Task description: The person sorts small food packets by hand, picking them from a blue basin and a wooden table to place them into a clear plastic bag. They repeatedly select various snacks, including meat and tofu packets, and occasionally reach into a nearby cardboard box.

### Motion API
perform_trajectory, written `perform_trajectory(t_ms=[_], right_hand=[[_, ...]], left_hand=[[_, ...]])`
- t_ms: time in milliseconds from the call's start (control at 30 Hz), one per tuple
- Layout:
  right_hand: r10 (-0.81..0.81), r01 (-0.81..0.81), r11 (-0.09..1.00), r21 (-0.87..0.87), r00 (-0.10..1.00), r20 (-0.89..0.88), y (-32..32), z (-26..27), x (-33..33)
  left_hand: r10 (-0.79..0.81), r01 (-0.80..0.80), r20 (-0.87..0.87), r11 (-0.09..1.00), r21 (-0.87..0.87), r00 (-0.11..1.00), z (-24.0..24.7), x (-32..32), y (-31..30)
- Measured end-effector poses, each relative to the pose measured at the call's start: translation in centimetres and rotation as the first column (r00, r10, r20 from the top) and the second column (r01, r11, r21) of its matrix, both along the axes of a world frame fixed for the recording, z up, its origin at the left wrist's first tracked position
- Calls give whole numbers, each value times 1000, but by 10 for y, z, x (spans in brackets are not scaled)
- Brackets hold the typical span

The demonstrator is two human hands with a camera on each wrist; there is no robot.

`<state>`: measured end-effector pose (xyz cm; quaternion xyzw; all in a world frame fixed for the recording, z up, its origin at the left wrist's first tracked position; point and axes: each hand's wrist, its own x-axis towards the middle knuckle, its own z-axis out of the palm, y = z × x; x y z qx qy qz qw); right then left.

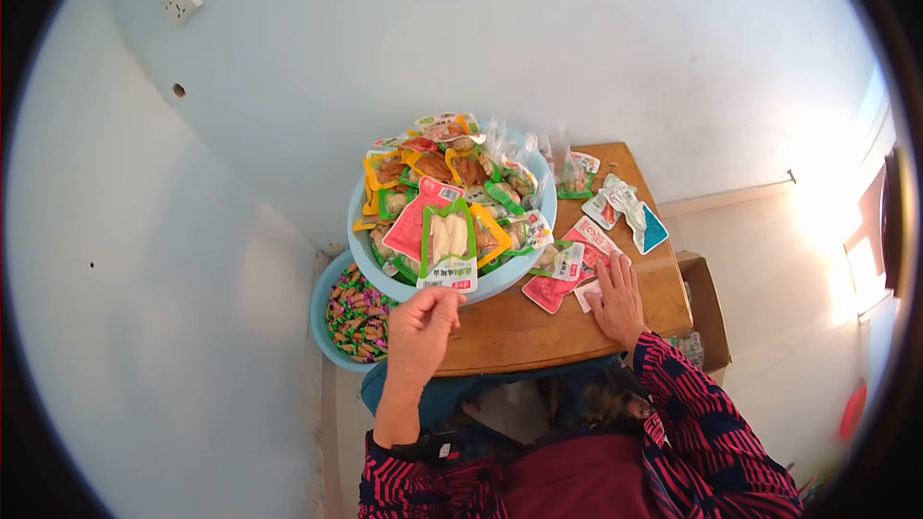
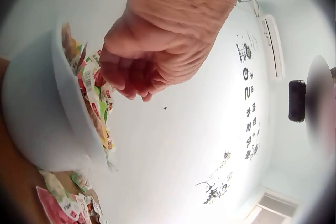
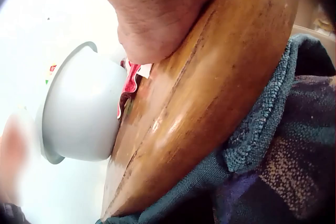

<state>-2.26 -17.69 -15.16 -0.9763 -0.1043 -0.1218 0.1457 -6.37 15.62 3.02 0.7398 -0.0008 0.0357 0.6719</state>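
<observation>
Near the front rim of the large pale-blue basin [image 1: 357, 248], atop its heaped pile, we see a green-edged packet [image 1: 449, 242] with pale contents, tilted and overlapping a pinkish-red packet [image 1: 415, 224]. Just below its lower edge is the left hand [image 1: 416, 332], fingers bent inward; we cannot tell whether this grip pinches the packet's edge. The right hand [image 1: 620, 303] has its grip laid out fairly straight, resting on the wooden worktop [image 1: 500, 341] at the loose packets [image 1: 551, 290]. Farther right on that surface we find a white-and-blue packet [image 1: 646, 227]. Lower and left of the worktop, a second blue basin [image 1: 321, 329] holds small wrapped pieces [image 1: 358, 315]; on the right we notice a cardboard box [image 1: 709, 312]. Teal cloth [image 3: 262, 121] lies along the near edge.
</observation>
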Motion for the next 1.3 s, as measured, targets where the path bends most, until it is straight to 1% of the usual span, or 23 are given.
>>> perform_trajectory(t_ms=[33, 100, 167, 300, 367, 433, 500, 533, 567, 633, 700, 767, 800, 867, 900, 967, 1000, 1067, 1100, 1167, 1200, 1267, 1300], right_hand=[[1, -1, 1000, 8, 1000, 1, 0, 3, -1], [-8, 8, 1000, 25, 1000, 6, 1, 7, -1], [-7, 7, 999, 33, 1000, 6, 1, 6, 0], [-31, 31, 998, 63, 1000, 3, 1, 10, 2], [-20, 20, 997, 76, 1000, -1, 0, 11, 1], [-31, 31, 995, 96, 1000, 2, 0, 9, 2], [-42, 41, 993, 111, 999, 0, -2, 8, 2], [-36, 36, 992, 125, 999, -6, -3, 10, 2], [-31, 31, 989, 144, 1000, -1, -4, 9, 2], [-43, 44, 987, 154, 999, -5, -5, 8, 2], [-36, 40, 985, 170, 999, -26, -6, 7, 2], [-36, 42, 982, 183, 999, -35, -7, 13, 2], [-30, 36, 980, 197, 999, -35, -7, 14, 1], [-37, 39, 981, 190, 999, -13, -6, 11, 1], [-40, 37, 983, 179, 999, 12, -7, 10, 2], [-45, 41, 981, 191, 999, 21, -7, 11, 2], [-42, 38, 980, 196, 999, 16, -7, 15, 1], [-45, 39, 978, 205, 999, 24, -8, 13, 1], [-41, 34, 977, 210, 999, 32, -8, 12, 1], [-47, 40, 978, 207, 998, 29, -8, 10, 1], [-50, 44, 978, 203, 998, 27, -8, 9, 1], [-52, 47, 978, 203, 998, 18, -8, 14, 1], [-53, 48, 977, 206, 998, 18, -7, 14, 0]], left_hand=[[-4, 4, 2, 1000, 9, 1000, 6, 7, 1], [91, -92, 29, 994, 65, 995, 15, 24, 1], [66, -73, 71, 992, 102, 995, 17, 45, -3], [41, -48, 78, 996, 79, 996, 15, 89, -32], [-29, -90, 305, 924, 371, 952, 10, 112, -49], [-59, -77, 295, 900, 428, 954, 8, 136, -64], [-87, -186, 391, 773, 607, 916, 5, 158, -79], [-88, -119, 285, 763, 635, 955, 10, 166, -87], [-97, -113, 286, 763, 636, 953, 9, 172, -93], [-215, -316, 489, 537, 782, 846, -1, 185, -103], [-257, -291, 475, 525, 800, 841, -6, 201, -112], [-276, -237, 464, 583, 777, 842, -8, 212, -119], [-282, -231, 459, 581, 781, 842, -10, 214, -121], [-394, -119, 252, 331, 936, 884, -12, 218, -126], [-401, -119, 253, 329, 937, 881, -16, 217, -129], [-356, -254, 267, 84, 963, 895, -26, 212, -132], [-361, -240, 255, 86, 967, 897, -29, 214, -130], [-340, -251, 318, 226, 941, 885, -34, 218, -124], [-344, -250, 317, 226, 942, 884, -36, 218, -123], [-244, -308, 438, 430, 849, 865, -37, 218, -119], [-244, -309, 439, 430, 848, 865, -34, 218, -117], [-189, -361, 539, 561, 745, 821, -27, 215, -110], [-186, -364, 541, 558, 745, 820, -22, 212, -108]])
